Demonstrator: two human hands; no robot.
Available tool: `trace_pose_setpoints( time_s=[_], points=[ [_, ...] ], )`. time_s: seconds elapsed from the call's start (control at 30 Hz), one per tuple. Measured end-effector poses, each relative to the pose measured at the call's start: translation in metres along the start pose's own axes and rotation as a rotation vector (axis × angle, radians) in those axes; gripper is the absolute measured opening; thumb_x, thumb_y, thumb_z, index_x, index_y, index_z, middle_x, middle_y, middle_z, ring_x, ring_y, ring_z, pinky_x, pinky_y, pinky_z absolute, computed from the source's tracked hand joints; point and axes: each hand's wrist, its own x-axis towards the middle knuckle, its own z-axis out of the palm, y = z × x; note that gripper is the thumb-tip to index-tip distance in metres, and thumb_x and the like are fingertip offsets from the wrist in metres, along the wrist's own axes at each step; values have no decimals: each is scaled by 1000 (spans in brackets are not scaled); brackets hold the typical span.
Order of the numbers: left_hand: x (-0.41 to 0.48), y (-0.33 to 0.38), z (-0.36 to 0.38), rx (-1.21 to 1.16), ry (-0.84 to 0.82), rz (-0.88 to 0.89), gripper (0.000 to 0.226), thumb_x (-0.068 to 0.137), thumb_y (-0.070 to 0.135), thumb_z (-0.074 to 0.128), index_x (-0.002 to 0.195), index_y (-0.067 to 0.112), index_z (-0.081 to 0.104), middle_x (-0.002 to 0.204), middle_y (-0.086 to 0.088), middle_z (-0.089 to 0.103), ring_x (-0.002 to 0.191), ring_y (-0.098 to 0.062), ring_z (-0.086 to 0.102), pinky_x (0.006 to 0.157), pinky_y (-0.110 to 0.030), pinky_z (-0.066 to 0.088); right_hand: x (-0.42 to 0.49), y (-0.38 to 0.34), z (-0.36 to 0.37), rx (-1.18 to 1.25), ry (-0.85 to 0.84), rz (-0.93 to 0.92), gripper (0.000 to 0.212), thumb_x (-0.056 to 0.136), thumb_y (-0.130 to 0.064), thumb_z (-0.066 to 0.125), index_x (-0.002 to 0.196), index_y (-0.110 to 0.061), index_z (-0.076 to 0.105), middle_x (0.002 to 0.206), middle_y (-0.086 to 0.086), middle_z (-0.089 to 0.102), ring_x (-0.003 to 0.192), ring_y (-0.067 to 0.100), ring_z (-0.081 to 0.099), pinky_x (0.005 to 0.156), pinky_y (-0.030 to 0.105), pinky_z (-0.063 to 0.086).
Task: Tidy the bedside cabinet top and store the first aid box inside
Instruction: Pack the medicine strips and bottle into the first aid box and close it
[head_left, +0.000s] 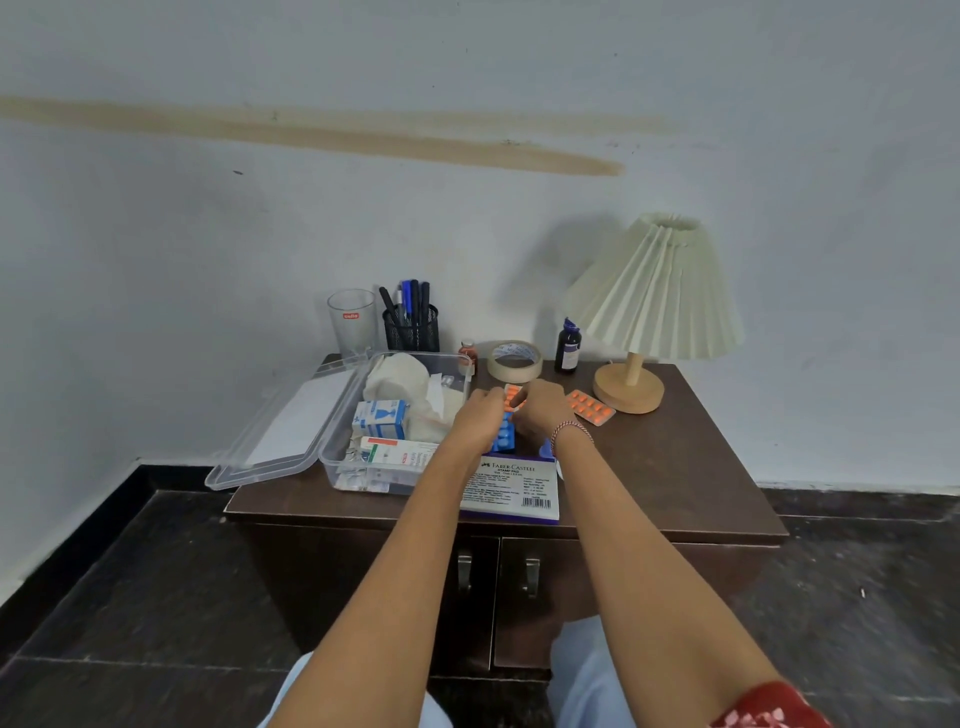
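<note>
The clear plastic first aid box (332, 457) stands open on the left of the dark cabinet top (675, 467), its lid (280, 436) folded out to the left. Inside it lie bandage rolls and medicine cartons. My left hand (480, 415) and my right hand (543, 408) meet just right of the box, together pinching an orange pill strip (513, 396) above a blue pill strip (503, 435). Another orange pill strip (591, 406) lies to the right of my hands. A stamp pad box (511, 488) sits at the front edge.
Along the back stand a drinking glass (352, 322), a mesh pen holder (411, 326), a small orange-capped vial (467, 353), a tape roll (514, 360), a dark bottle (568, 345) and a pleated lamp (649, 312). Two cabinet doors (524, 597) below are closed.
</note>
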Motion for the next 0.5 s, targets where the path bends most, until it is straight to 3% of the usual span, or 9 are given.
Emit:
trace_pose_setpoints(
  time_s=[0.17,0.27,0.37,0.43,0.5],
  points=[
    [4,0,-1,-46,-13,-23,33,96,31,33,121,13,45,110,-9,48,101,-22,51,83,-34,44,3,4,3,156,51,37,29,82,2,61,110,-1,66,115,20,65,107,29,63,95,35,50],
    [6,0,-2,-110,-18,-37,19,95,28,34,98,15,47,111,-10,50,109,-24,52,82,-36,45,4,6,2,273,98,74,26,79,5,62,102,-3,69,108,20,68,98,27,66,91,37,53],
    [7,0,-4,-228,-12,-59,20,94,26,34,79,18,45,94,-8,56,87,-20,57,75,-33,48,2,6,-1,332,136,76,23,75,6,63,95,-3,71,102,19,69,87,24,65,85,36,56],
    [6,1,-5,-300,-6,-62,21,95,24,34,78,17,45,84,-4,54,77,-16,56,66,-30,48,0,6,-6,378,174,71,21,73,6,64,90,-5,70,100,20,70,88,25,66,84,39,56],
    [5,3,-6,-357,3,-51,19,97,21,34,83,16,46,82,-2,53,79,-17,57,61,-28,48,-2,5,-12,423,211,62,19,72,5,63,86,-8,67,100,21,70,89,26,66,83,42,56]
  ],
)
